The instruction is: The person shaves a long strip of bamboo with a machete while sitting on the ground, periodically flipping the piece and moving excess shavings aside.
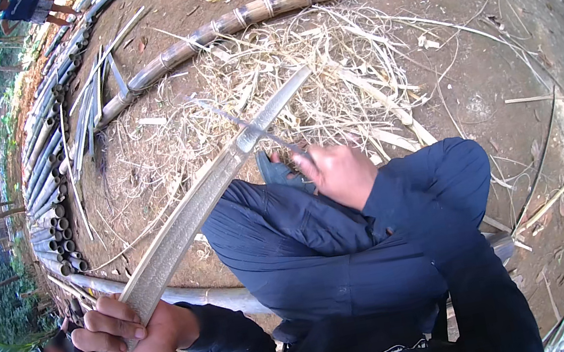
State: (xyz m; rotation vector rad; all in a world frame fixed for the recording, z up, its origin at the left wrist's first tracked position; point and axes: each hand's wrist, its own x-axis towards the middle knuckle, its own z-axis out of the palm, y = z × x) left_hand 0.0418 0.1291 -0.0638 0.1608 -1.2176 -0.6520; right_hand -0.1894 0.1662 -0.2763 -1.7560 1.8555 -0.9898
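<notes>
Dirt ground [419,11] surrounds us; our left hand [135,346] curls its fingers round a bamboo strip [185,218] extending ahead of them, likely light, stiff, best held broadside; our right hand [341,175] clenches a knife [279,142].

count: two bare hands [341,175], one knife [280,140], one held bamboo strip [185,218], one dark shoe [280,170]; stacked poles [42,167] too numerous to tally.
</notes>
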